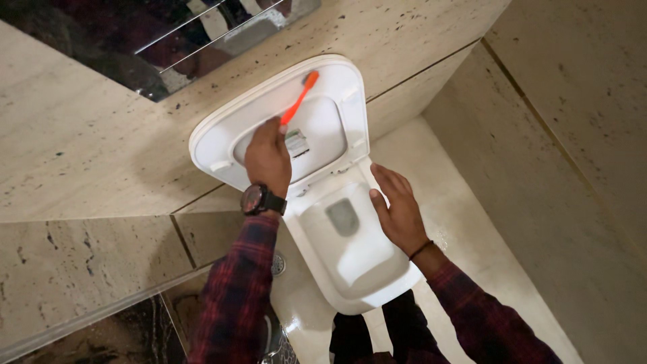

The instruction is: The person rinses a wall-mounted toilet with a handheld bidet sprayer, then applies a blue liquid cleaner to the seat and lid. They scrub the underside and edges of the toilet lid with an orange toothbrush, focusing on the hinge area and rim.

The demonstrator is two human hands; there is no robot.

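Your left hand point(267, 156) is closed around an orange brush point(300, 98), its head pressed against the raised toilet seat point(337, 128). Your right hand point(397, 209) lies open and flat on the toilet bowl's point(350, 269) right rim, holding nothing.

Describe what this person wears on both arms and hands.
Both arms are covered by long sleeves in a dark red and navy plaid fabric, reaching to the wrists. The left hand is bare, with a black round-faced wristwatch on a black strap at the wrist. The right hand is bare too, with a thin dark cord bracelet round its wrist.
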